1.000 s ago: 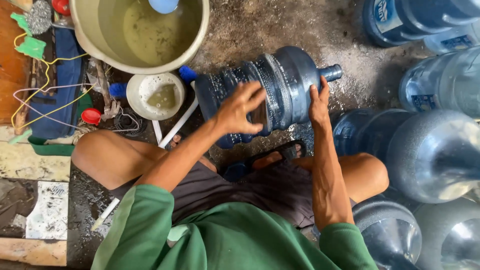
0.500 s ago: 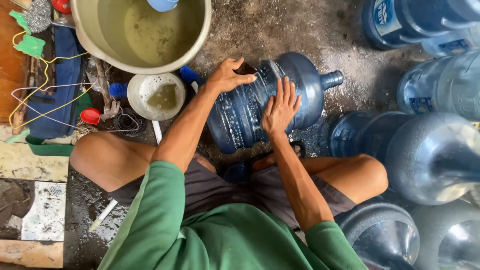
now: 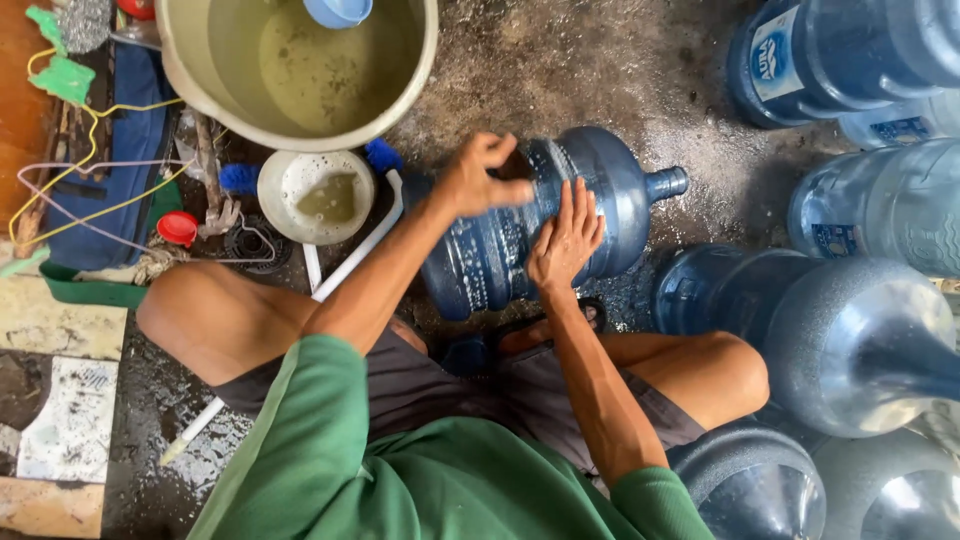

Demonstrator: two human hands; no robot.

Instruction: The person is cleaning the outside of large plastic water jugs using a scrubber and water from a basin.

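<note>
Lying on its side on the wet floor (image 3: 560,60), the blue jug (image 3: 600,185) runs left to right — neck pointing right, slightly far. The right hand (image 3: 565,240) rests flat on its near side, fingers spread. The left hand (image 3: 482,172) curls loosely over the top; what it grips, I cannot tell. A tub (image 3: 425,50) sits far left.

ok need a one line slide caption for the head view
Squatting person steadies a blue water jug lying on wet ground, right hand flat on it, left hand curled on top.
</note>
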